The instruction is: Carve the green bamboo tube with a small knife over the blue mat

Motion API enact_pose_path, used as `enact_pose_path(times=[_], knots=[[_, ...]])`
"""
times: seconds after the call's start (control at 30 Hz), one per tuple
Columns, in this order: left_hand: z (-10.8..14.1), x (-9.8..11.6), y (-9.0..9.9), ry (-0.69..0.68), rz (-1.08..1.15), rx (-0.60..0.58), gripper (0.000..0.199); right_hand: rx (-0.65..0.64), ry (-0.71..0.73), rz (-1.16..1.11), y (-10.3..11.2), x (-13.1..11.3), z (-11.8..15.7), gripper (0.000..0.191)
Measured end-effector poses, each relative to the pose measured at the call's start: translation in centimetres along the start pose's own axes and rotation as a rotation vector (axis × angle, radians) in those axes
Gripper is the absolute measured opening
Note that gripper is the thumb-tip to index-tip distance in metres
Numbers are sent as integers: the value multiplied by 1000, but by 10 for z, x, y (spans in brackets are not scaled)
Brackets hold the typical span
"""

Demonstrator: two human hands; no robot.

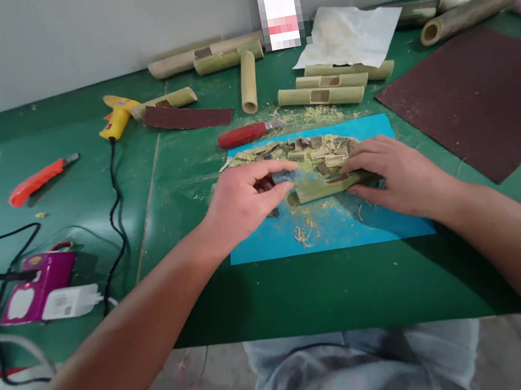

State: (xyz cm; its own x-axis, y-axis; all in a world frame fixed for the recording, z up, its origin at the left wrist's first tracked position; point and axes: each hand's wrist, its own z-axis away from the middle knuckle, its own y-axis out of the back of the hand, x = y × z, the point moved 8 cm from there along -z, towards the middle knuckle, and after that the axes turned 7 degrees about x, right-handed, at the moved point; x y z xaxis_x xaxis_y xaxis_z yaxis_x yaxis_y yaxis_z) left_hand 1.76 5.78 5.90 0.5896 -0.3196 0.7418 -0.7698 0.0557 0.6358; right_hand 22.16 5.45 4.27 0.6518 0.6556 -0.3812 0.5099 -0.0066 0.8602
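A gray wall point(79, 39) stands behind a green table point(307, 294). From far off, in the head view, I see a blue sheet point(262, 246) on it. The right hand point(400, 175) grips the right end of a bamboo tube point(317, 190) over the sheet. The left hand point(246, 199), near the tube's left end, pinches a blurry gray-blue thing point(282, 178). Bamboo bits point(302, 146) lie just beyond. A red knife point(244, 134) lies farther, toward the left.

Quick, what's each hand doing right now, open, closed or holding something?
Left hand: closed on a small blurred gray-blue thing; can't tell what it is.
Right hand: closed, holding a bamboo tube near its right end.
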Motion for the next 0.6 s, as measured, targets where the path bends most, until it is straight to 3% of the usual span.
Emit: enact_pose_path(times=[0.17, 0.37, 0.6], knots=[[10, 9, -9, -85, -39, -115, 22, -42, 48, -82, -3, 1, -1, 23], [25, 8, -14, -214, -61, -114, 20, -53, 51, -189, -6, -1, 1, 20], [32, 13, -14, -424, -118, -105, 20, -64, -12, -165, -9, -4, -1, 21]])
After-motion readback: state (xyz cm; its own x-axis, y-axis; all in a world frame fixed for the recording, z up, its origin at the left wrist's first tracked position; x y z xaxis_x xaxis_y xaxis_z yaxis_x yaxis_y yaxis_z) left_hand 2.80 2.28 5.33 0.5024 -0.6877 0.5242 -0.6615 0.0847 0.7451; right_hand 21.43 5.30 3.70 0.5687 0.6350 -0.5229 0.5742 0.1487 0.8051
